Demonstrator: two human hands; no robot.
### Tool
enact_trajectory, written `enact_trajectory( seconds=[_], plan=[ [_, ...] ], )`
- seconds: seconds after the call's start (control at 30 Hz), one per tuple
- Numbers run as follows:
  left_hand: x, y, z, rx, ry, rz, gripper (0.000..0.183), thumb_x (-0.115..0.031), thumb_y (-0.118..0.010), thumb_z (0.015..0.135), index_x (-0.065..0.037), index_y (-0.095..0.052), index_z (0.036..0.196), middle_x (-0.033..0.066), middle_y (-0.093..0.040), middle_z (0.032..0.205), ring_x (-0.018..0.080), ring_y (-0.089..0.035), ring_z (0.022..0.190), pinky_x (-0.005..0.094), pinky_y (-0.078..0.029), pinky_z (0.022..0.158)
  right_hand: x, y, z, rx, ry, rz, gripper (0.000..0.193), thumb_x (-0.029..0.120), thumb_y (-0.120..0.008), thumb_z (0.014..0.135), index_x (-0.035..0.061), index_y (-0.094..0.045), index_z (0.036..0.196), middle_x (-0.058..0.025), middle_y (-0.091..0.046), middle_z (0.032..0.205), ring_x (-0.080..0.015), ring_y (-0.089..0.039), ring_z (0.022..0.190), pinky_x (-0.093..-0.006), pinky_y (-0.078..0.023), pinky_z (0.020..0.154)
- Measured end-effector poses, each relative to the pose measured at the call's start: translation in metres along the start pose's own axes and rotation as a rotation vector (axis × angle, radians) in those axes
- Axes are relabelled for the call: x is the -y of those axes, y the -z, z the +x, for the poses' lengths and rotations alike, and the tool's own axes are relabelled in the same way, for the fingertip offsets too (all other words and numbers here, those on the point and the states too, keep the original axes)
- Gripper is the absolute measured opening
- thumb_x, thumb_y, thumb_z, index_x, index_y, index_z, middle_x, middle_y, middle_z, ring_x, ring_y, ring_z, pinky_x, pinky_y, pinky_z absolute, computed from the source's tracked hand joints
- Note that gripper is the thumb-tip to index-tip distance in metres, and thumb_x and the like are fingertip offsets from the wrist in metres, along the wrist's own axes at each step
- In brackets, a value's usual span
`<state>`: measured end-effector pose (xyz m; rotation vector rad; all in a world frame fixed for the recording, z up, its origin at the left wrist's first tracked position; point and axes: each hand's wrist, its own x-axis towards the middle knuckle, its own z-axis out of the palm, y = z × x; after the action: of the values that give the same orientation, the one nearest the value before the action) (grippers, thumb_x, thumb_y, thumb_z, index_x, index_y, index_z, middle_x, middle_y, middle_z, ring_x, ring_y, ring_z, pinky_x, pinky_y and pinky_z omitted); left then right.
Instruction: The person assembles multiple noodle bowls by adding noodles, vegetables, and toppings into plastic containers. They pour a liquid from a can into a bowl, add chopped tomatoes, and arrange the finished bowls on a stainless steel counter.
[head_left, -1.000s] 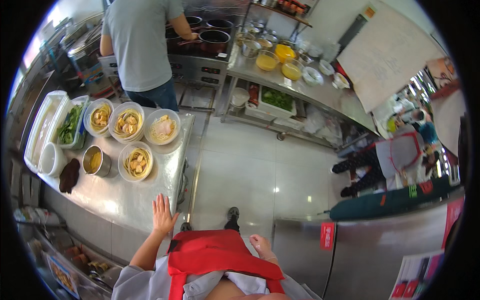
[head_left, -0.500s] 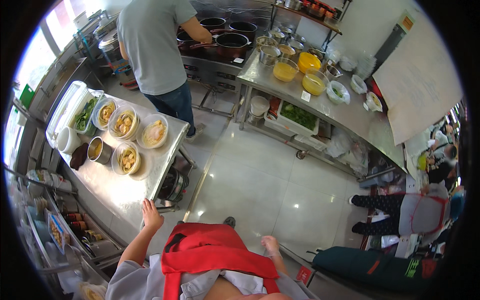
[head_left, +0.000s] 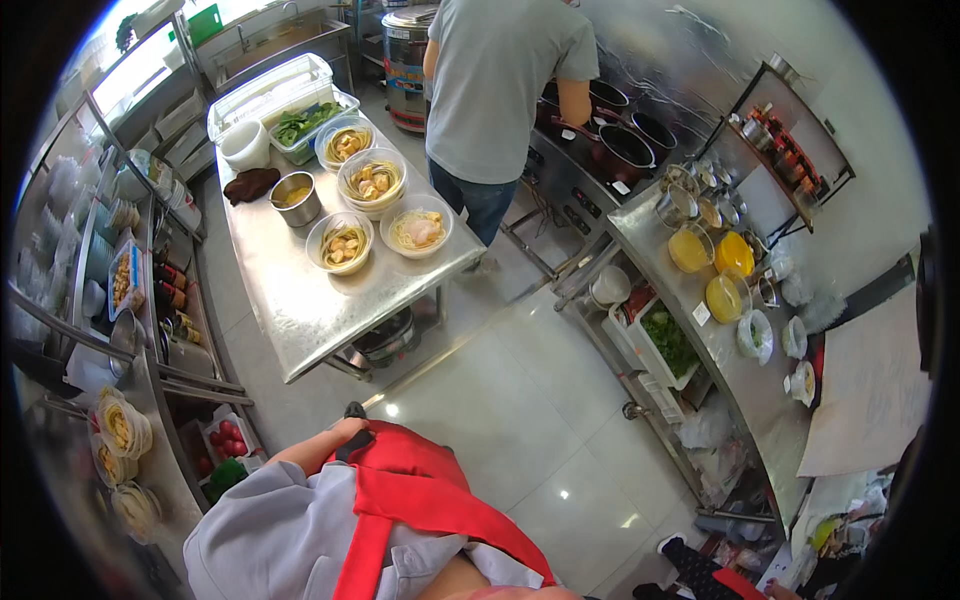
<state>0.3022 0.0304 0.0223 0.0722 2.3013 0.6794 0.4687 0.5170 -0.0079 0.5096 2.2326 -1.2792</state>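
Note:
My left hand (head_left: pixel 350 428) is low beside the red apron (head_left: pixel 420 500) that I wear, next to a black patch on it. Its fingers are too small and partly hidden to show whether they grip anything. My right hand is out of the picture. Ahead of me stands a steel table (head_left: pixel 290 335). Several clear round bowls of noodles with pale chunks on top, such as the nearest bowl (head_left: pixel 340 243), sit on it. Beside them are a steel pot (head_left: pixel 296 198) with yellowish contents, a dark brown cloth-like item (head_left: pixel 251 185), a white tub (head_left: pixel 245 146) and a container of leafy greens (head_left: pixel 304 124).
A person in a grey shirt (head_left: pixel 490 90) stands at the stove with dark pots (head_left: pixel 622 148). The right counter (head_left: pixel 735 400) holds yellow-filled containers (head_left: pixel 722 297) and steel pots. Shelves at left hold noodle bowls (head_left: pixel 125 428) and bottles. Tiled floor (head_left: pixel 530 400) lies between.
My view has turned left, so the steel table now lies more centrally. My left hand has gone from the table's corner to beside my apron. My right hand has left the picture.

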Motion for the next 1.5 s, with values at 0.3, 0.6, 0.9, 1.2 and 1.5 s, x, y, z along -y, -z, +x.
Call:
enact_trajectory(
  seconds=[0.3, 0.6, 0.9, 1.2, 1.5],
  plan=[
    [0.021, -0.015, 0.022, 0.014, 0.051, 0.035, 0.041, -0.047, -0.061, 0.083, -0.017, -0.07, 0.109, 0.0158, -0.069, 0.105, 0.0363, -0.064, 0.101, 0.0421, -0.05, 0.089, -0.033, 0.0, 0.01, -0.053, -0.172, 0.236, 0.024, 0.026, -0.063, 0.074, 0.005, -0.07, 0.082, -0.0182, -0.068, 0.083, -0.0322, -0.066, 0.08, -0.0395, -0.051, 0.072],
    [-0.046, 0.06, -0.014, -0.397, 0.095, 0.061, 0.024, -0.03, -0.054, 0.086, -0.011, -0.068, 0.09, 0.0155, -0.068, 0.086, 0.0366, -0.065, 0.082, 0.0473, -0.052, 0.074, 0.016, 0.005, 0.038, -0.024, -0.165, 0.211, 0.025, 0.025, -0.059, 0.084, 0.0026, -0.069, 0.082, -0.0114, -0.068, 0.074, -0.02, -0.066, 0.068, -0.0356, -0.052, 0.062],
    [-0.034, 0.098, 0.024, -0.327, -0.138, -0.09, 0.019, -0.018, -0.056, 0.086, -0.014, -0.07, 0.097, 0.0117, -0.066, 0.105, 0.0343, -0.066, 0.088, 0.0429, -0.053, 0.079, 0.163, -0.004, 0.104, -0.162, -0.141, 0.102, 0.039, 0.039, -0.059, 0.089, 0.0041, -0.068, 0.075, -0.009, -0.064, 0.063, -0.0185, -0.063, 0.059, -0.0349, -0.048, 0.057],
    [-0.074, 0.205, 0.088, -0.404, -0.04, -0.602, 0.023, -0.023, -0.064, 0.086, -0.003, -0.072, 0.092, 0.0102, -0.071, 0.079, 0.02, -0.068, 0.073, 0.031, -0.052, 0.067, 0.317, -0.029, 0.158, -0.017, 0.103, -0.047, 0.037, 0.044, -0.055, 0.093, 0.0101, -0.068, 0.099, -0.0094, -0.07, 0.09, -0.0248, -0.066, 0.083, -0.0337, -0.05, 0.075],
    [-0.203, 0.283, 0.089, 0.065, -0.446, -1.153, 0.018, -0.01, -0.055, 0.093, 0.003, -0.065, 0.1, 0.0068, -0.068, 0.089, 0.0125, -0.065, 0.076, 0.0251, -0.052, 0.069, 0.47, -0.062, 0.213, 0.403, 0.274, 0.551, 0.034, 0.03, -0.06, 0.091, 0.0041, -0.063, 0.113, -0.0065, -0.07, 0.099, -0.0156, -0.065, 0.092, -0.0297, -0.049, 0.081]
  ],
)
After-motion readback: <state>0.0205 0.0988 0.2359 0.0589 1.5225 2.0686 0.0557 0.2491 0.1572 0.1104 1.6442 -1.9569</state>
